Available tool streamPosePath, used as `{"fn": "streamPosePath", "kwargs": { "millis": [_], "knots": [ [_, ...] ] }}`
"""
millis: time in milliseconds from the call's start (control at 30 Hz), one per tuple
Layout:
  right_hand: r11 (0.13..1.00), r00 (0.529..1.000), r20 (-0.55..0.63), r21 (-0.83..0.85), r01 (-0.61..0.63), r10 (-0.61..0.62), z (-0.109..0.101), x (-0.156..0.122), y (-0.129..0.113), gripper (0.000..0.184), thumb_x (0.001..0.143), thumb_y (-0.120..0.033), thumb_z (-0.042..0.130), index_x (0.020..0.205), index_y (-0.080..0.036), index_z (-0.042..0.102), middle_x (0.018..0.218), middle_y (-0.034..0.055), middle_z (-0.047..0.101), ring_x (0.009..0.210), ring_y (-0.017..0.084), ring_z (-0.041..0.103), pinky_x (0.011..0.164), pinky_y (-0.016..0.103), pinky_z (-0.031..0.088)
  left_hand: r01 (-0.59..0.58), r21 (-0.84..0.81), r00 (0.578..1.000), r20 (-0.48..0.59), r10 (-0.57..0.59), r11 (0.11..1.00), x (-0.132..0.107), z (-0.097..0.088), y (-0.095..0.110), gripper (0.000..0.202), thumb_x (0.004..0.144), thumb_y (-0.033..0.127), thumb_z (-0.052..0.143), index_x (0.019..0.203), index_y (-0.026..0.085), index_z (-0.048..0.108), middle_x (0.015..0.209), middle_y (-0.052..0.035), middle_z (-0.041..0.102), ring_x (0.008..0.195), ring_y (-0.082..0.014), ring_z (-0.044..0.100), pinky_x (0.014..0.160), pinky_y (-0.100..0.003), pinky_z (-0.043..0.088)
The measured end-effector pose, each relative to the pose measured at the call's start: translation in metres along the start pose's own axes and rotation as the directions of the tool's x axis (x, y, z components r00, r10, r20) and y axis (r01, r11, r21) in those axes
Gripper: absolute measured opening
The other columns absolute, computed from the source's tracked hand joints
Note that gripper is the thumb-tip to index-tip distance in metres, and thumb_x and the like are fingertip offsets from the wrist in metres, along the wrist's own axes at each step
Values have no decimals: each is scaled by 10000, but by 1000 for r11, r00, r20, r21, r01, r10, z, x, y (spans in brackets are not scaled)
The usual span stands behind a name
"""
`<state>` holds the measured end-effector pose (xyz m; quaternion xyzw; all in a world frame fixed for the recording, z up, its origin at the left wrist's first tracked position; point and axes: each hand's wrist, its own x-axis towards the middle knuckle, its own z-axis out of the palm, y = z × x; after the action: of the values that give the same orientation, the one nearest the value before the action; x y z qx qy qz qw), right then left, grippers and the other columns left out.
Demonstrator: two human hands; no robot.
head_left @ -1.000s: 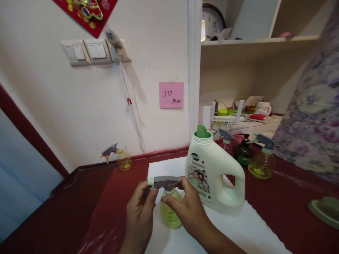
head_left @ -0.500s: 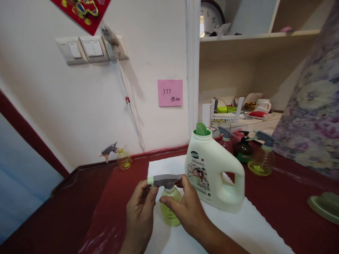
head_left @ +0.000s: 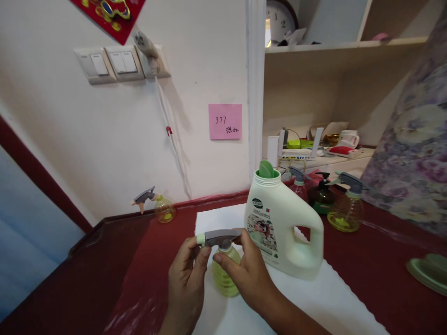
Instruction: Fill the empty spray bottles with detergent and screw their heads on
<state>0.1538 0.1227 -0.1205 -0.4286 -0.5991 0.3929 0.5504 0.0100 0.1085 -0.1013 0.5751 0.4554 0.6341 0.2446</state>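
A small yellow-green spray bottle [head_left: 224, 277] with a grey trigger head stands on a white cloth [head_left: 314, 302] in front of me. My left hand [head_left: 186, 279] pinches the nozzle end of the head. My right hand [head_left: 244, 274] wraps its fingers round the back of the head and the bottle's neck. Just right of it stands a pale green detergent jug [head_left: 282, 223] with its cap off and a handle on its right side.
A yellow spray bottle [head_left: 159, 207] sits by the wall at the left. Three more spray bottles [head_left: 344, 204] stand behind the jug. A pale green lid [head_left: 428, 272] lies at the right on the dark red table [head_left: 104, 260]. Floral fabric [head_left: 412, 139] hangs at right.
Both hands keep their hold on the spray head; the bottle and hands have shifted very slightly right. The view has barely moved.
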Motion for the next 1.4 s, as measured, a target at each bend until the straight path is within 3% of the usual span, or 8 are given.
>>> {"fn": "streamPosePath", "kwargs": {
  "millis": [267,500,567,700,900,1100,1300,1400],
  "knots": [
    [999,999,23,-8,32,-32,1,-2,2,187,888,-371,611,982,-215,566,989,55,646,967,250,600,814,373,458,14,-10,1000,-11,-14,1000,0,1,0,175,888,397,709,952,236,737,715,34,615,552,-109,484,519,-189,427],
    [983,983,77,-74,170,-164,-2,-6,1,152,985,-310,478,972,-224,602,997,52,610,987,234,581,884,383,435,22,4,1000,-15,-22,1000,0,0,1,171,884,390,713,951,233,735,701,36,598,560,-115,476,555,-199,450],
    [987,985,80,-43,154,-150,-2,-5,2,142,953,-307,537,1047,-230,610,1055,52,621,1052,239,580,940,388,427,29,-3,999,-14,-29,1000,-1,-1,1,176,881,394,716,945,231,729,692,38,588,557,-114,458,541,-193,439],
    [1000,1000,-1,31,2,-2,1,-4,3,439,778,-297,724,1166,-223,535,1161,64,637,1134,272,573,1003,424,408,43,-20,999,-10,-43,999,0,0,1,175,876,399,722,940,236,719,742,31,623,570,-108,449,523,-174,419],
    [999,999,12,22,47,-48,1,-3,0,179,894,-374,590,991,-225,563,1004,49,651,1005,252,603,911,394,425,13,-1,1000,3,-13,1000,-1,1,3,163,895,389,703,953,240,731,714,33,617,567,-110,462,519,-175,411],
    [989,988,70,-40,140,-137,-1,-6,2,178,987,-353,462,976,-229,589,983,40,608,965,227,577,862,372,425,35,-10,999,-17,-35,999,0,0,1,177,880,389,718,961,232,729,709,30,607,580,-120,486,540,-189,432],
    [1000,1000,-17,16,-6,6,1,-5,3,361,809,-365,685,1098,-227,520,1097,60,642,1054,266,591,928,413,431,11,4,1000,-16,-11,1000,-2,1,4,167,874,385,710,922,226,730,696,32,600,540,-118,448,570,-221,467],
    [1000,1000,-7,-9,7,-7,1,-2,2,256,840,-378,647,1009,-228,526,1033,59,662,1020,268,608,906,412,435,2,15,1000,-20,-2,1000,-1,2,5,168,875,385,704,919,226,738,676,34,586,540,-124,468,553,-219,458]
  ]
}}
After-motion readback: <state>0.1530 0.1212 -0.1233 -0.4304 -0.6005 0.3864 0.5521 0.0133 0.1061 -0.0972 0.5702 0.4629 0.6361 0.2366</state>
